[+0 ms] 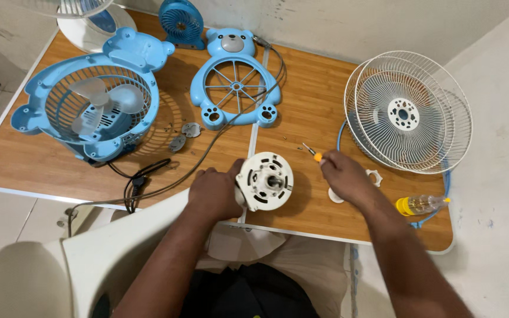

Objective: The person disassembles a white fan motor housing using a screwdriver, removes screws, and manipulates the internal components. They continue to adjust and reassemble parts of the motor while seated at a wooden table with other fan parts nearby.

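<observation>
Repair work at the wooden counter (301,106), motor stage. Left hand (213,193) has its fingers wrapped closed around the side of a white fan motor housing (265,181), holding it on edge near the counter's front rim with its shaft and vent slots facing up toward the camera. Right hand (344,175) sits just right of the housing, fingers pinched shut on a small screwdriver (313,154) with an orange-yellow handle; its tip points up and away from the fingers, not yet on the motor. By my reading the step in hand is working the fasteners on the motor face: housing steadied, tool not yet seated. The next move seems to call for swinging the tip down to a screw head while the left fingers keep the housing from turning. Just beyond the right fingers lie a small white ring nut (374,176) and a white disc (335,196); farther right, a small oil bottle (422,204) with yellow cap and two stacked white wire grilles (407,112). Beyond the left fingers, a blue bear-shaped fan body (92,106) and its blue front guard (237,82).
</observation>
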